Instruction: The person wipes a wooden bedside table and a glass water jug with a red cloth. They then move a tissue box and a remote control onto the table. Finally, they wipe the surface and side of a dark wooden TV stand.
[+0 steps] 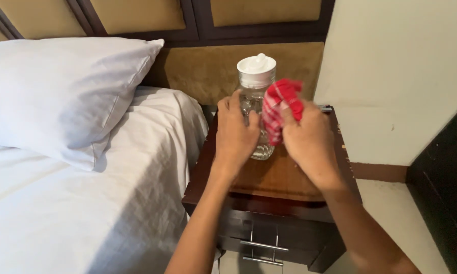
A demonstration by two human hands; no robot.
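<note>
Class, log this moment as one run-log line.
left hand: grips clear glass jar with white lid | right hand: presses red checked cloth on jar | support: dark wooden nightstand

Hands (236, 133), jar (256, 96), red cloth (281, 106)

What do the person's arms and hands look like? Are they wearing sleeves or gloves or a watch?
Both arms are bare, with no sleeves showing anywhere in view. The left hand and the right hand wear no gloves. No watch, bracelet or ring shows on either wrist or on the fingers that can be seen. The forearms look slim.
</note>
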